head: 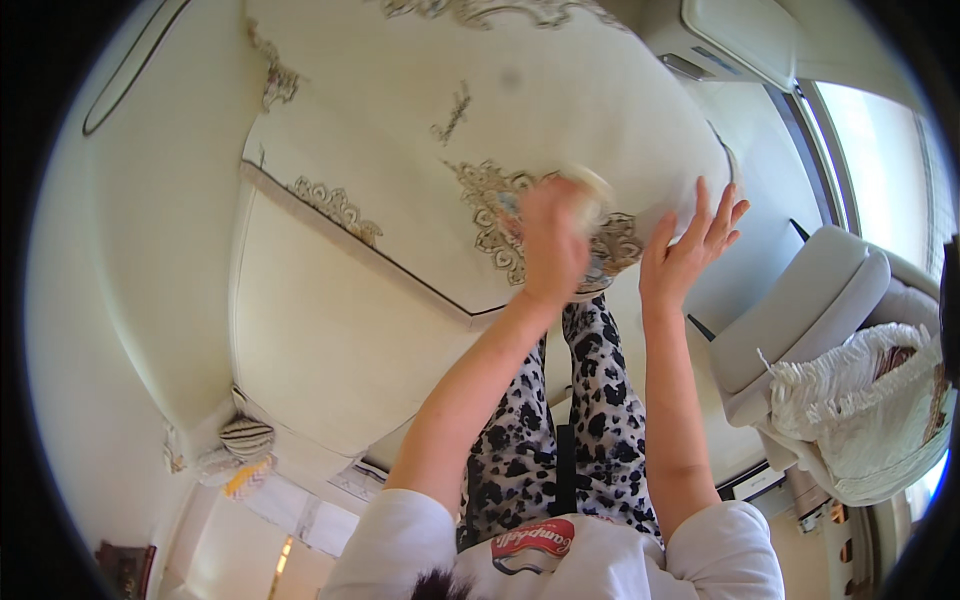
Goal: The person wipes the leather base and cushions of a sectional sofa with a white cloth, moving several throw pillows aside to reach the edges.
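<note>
A cream cover with grey-brown ornamental embroidery (360, 142), perhaps a bedspread, spreads before me. My left hand (555, 240), blurred, is closed around a pale round-edged object (590, 191) over the large floral motif near the cover's lower corner; what the object is cannot be told, perhaps a brush or cloth. My right hand (694, 240) rests flat with fingers spread at the cover's right edge and appears to hold nothing.
A grey upholstered chair (802, 307) stands at the right, with a large white fringed bag or bundle (862, 420) on it. A pale cabinet-like piece (739, 37) is at the upper right beside a window (874, 165). Small cushions or bundles (247, 437) lie at the lower left.
</note>
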A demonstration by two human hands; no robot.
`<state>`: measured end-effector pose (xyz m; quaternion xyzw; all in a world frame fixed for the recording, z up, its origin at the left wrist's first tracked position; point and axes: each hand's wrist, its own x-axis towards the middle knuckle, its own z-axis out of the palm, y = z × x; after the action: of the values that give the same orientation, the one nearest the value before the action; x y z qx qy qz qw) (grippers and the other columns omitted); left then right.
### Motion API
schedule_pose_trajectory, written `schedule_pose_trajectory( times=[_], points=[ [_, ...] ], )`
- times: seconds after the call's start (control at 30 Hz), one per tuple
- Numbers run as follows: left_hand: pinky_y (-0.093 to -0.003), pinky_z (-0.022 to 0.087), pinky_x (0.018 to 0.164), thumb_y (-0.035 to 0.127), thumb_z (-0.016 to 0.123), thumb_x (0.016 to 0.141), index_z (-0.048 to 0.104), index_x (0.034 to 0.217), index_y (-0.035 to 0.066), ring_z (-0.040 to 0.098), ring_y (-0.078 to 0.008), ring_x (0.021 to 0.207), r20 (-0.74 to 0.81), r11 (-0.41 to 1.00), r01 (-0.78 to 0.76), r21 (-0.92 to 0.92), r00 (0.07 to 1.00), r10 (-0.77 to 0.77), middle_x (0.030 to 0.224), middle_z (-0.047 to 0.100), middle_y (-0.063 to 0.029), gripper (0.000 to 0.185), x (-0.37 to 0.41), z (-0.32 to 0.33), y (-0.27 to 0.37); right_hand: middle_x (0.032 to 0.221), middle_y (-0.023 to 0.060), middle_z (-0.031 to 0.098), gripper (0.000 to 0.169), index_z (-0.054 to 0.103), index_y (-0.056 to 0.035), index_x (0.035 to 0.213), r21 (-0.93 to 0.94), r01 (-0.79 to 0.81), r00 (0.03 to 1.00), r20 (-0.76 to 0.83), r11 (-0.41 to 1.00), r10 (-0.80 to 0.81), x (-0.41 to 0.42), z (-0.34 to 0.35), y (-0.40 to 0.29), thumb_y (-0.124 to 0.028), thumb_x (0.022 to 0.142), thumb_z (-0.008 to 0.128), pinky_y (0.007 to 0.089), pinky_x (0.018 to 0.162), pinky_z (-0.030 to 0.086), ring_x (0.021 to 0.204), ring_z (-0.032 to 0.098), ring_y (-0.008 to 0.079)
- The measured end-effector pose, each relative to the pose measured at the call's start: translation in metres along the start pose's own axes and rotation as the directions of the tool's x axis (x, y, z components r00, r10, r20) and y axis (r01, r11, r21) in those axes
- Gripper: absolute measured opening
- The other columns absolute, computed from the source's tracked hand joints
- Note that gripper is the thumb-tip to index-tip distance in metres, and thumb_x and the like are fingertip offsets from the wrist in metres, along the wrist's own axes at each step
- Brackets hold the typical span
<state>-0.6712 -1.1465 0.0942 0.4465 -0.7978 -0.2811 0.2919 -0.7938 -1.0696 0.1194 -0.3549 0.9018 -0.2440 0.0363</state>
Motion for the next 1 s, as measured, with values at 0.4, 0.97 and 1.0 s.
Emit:
schedule_pose_trajectory(
  times=[0.4,0.97,1.0],
  points=[
    [-0.0409,0.044,0.083,-0.005,0.061,0.066,0.064,0.104,0.012,0.049,-0.0309,0.096,0.236,0.939,-0.310,0.149,0.933,0.270,0.104,0.055,-0.0072,0.042,0.076,0.049,0.052,0.081,-0.0054,0.058,0.034,0.065,-0.0044,0.092,0.704,-0.672,0.655,0.422,0.228,0.626,0.033,0.021,0.137,-0.038,0.095,0.057,0.0205,0.072,0.039,0.076,0.046,0.0042],
    [-0.0380,0.046,0.082,0.007,0.057,0.075,0.065,0.097,0.011,0.053,-0.0270,0.099,0.791,0.954,-0.299,-0.026,0.577,0.202,0.105,0.057,-0.0058,0.023,-0.131,0.017,0.002,0.127,0.0139,0.056,0.055,0.044,-0.0011,0.134,0.600,-0.734,0.679,0.665,0.318,0.311,-0.065,0.036,0.171,-0.037,0.095,0.056,0.0309,0.100,0.038,0.118,0.051,0.0192],
    [-0.0383,0.046,0.083,0.005,0.057,0.074,0.066,0.096,0.011,0.052,-0.0275,0.100,0.778,0.967,-0.246,0.069,0.620,0.103,0.106,0.057,-0.0063,0.024,-0.136,0.001,-0.013,0.128,0.0144,0.055,0.054,0.043,-0.0009,0.135,0.621,-0.735,0.677,0.664,0.270,0.316,-0.067,0.033,0.160,-0.035,0.095,0.056,0.0314,0.101,0.037,0.118,0.050,0.0193]
  ],
)
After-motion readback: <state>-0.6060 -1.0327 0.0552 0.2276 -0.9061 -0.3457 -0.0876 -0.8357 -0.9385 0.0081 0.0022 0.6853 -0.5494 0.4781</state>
